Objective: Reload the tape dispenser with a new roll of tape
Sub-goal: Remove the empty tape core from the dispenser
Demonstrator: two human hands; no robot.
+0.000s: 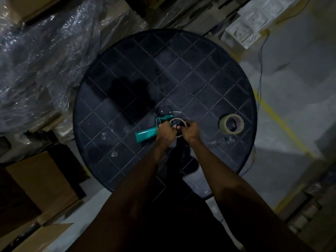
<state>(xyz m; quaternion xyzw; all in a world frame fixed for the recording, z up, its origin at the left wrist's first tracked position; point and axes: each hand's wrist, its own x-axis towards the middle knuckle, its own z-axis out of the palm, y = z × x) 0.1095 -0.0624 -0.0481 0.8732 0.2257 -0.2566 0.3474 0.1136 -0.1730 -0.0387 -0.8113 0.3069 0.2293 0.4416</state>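
Gripping tape dispenser (152, 130): both hands; new roll (231, 124) well right.

No text, label, brand, number or sign can be read anywhere in the dim view; raised shapes are seen on the white moulded blocks (249, 20), but nothing legible is made out there.

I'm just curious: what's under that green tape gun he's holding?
The tape dispenser lies on a round black table. Both hands, left and right, grip a thin ring on it, hiding its hub.
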